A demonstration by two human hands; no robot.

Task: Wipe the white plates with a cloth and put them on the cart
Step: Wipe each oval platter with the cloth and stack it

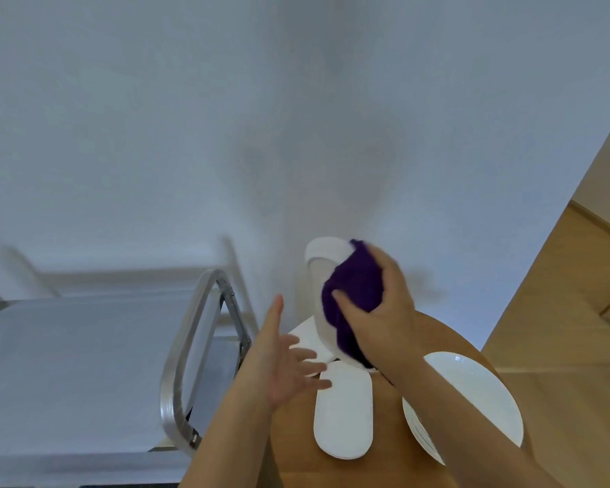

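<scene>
Cloth (pixel 354 294), purple, bunched in right hand (pixel 381 311), fingers curled round it, pressed on raised oblong plate (pixel 319 272). Left hand (pixel 282 368) below-left, fingers spread, holding nothing. Second oblong plate (pixel 344 417) and round plate (pixel 472 396) on table (pixel 296 452) beneath grip. Cart (pixel 85 364) left. No writing legible.

Plain white wall (pixel 226 100), round wooden table (pixel 384 470), wood panelling (pixel 578 311)
</scene>
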